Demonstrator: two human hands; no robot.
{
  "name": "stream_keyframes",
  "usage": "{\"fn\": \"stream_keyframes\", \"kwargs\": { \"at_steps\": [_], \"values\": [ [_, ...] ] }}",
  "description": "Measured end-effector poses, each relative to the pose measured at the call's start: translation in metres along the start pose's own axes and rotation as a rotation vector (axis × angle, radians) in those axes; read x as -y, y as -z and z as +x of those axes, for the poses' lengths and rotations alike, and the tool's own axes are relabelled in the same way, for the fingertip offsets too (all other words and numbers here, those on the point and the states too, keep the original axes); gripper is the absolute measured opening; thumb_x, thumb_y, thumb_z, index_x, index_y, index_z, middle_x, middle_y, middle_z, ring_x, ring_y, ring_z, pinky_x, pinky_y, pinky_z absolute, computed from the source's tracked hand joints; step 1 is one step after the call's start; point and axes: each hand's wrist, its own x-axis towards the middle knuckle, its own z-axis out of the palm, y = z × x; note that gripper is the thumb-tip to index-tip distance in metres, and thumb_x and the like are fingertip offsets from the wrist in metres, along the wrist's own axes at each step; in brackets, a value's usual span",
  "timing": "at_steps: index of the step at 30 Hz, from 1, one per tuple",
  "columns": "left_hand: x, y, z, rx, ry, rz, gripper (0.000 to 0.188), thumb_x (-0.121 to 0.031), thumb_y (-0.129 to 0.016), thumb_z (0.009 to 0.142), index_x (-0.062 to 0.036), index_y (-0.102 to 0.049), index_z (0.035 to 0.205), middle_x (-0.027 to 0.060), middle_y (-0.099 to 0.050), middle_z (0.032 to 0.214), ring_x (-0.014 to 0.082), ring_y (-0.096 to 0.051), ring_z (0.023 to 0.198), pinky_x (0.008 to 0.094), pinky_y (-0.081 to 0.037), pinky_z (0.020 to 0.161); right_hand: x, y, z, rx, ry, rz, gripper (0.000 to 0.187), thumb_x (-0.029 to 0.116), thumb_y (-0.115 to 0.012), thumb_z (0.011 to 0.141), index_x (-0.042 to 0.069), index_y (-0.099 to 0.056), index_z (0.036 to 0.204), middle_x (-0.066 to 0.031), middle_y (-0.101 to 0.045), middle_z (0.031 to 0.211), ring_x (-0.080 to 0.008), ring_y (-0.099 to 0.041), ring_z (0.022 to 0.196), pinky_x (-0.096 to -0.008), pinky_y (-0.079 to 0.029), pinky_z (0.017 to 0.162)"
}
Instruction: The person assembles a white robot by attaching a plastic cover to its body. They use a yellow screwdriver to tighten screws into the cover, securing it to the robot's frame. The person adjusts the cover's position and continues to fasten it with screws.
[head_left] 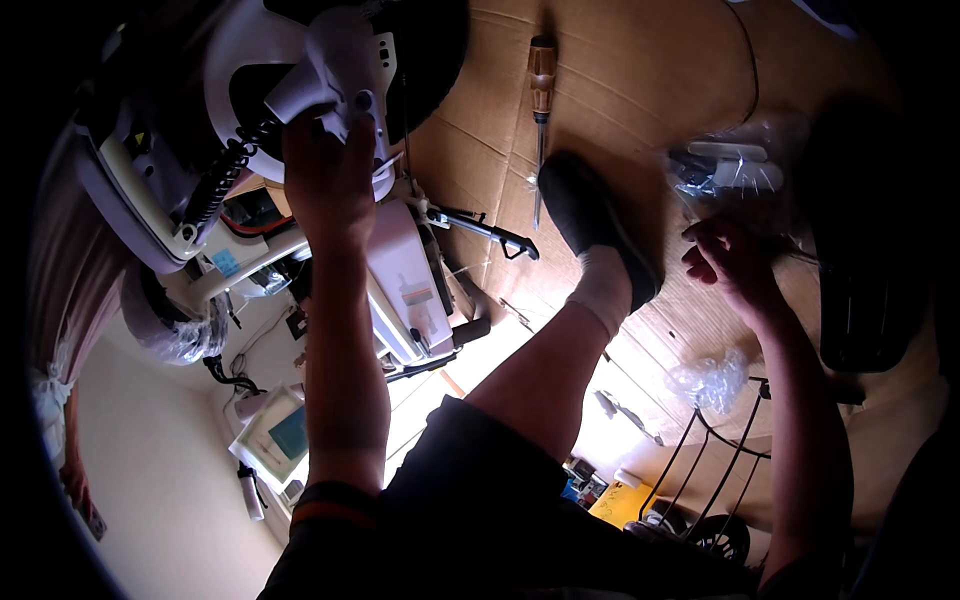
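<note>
My left hand reaches up at the upper left, its fingers wrapped around the lower part of a white plastic wheel cover. The cover belongs to a white and black wheeled machine and sits in front of a dark round wheel. A black coil runs beside this hand. On the right, my right hand hovers over the cardboard with loosely curled fingers, and I see nothing in it. Just above it lies a clear plastic bag with grey and white parts inside.
A screwdriver with a brown handle lies on the cardboard near my dark shoe. A black kickstand sticks out from the machine. Crumpled plastic and a black wire basket are lower right.
</note>
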Motion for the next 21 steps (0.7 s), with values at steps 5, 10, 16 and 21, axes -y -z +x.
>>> {"fn": "stream_keyframes", "kwargs": {
  "at_steps": [5,10,16,21],
  "values": [
    [-0.030,0.002,-0.066,0.022,1.239,-1.210,0.036,-0.043,-0.066,0.100,-0.0099,-0.057,0.088,-0.0065,-0.033,0.052,0.0071,-0.030,0.041,0.0239,-0.025,0.036,-0.004,0.001,0.001,-0.020,-0.002,0.024,0.028,0.033,-0.060,0.106,0.006,-0.065,0.114,-0.0087,-0.070,0.090,-0.0135,-0.069,0.076,-0.0281,-0.057,0.071],
    [0.003,-0.022,-0.055,0.365,1.127,-2.192,0.079,-0.071,-0.069,0.086,0.0006,-0.062,0.120,-0.0041,-0.041,0.059,0.0068,-0.038,0.050,0.0198,-0.033,0.042,0.000,0.000,0.001,-0.007,-0.010,-0.001,0.030,0.035,-0.060,0.106,0.006,-0.065,0.114,-0.0081,-0.070,0.090,-0.0133,-0.069,0.076,-0.0279,-0.057,0.071],
    [0.013,-0.034,-0.039,0.274,1.211,-2.253,0.063,-0.059,-0.076,0.085,-0.0016,-0.069,0.109,-0.0034,-0.044,0.059,0.0070,-0.038,0.048,0.0200,-0.035,0.041,-0.005,0.001,0.004,-0.010,-0.003,0.012,0.029,0.034,-0.060,0.106,0.008,-0.066,0.115,-0.0080,-0.071,0.090,-0.0129,-0.069,0.077,-0.0278,-0.058,0.072],
    [0.008,-0.037,-0.035,0.286,1.180,-2.216,0.057,-0.056,-0.077,0.085,-0.0029,-0.070,0.104,-0.0035,-0.046,0.058,0.0074,-0.039,0.047,0.0210,-0.033,0.040,-0.004,0.002,0.001,-0.009,0.013,0.000,0.030,0.035,-0.060,0.106,0.007,-0.066,0.114,-0.0079,-0.071,0.091,-0.0128,-0.069,0.077,-0.0281,-0.058,0.072]
  ]
}}
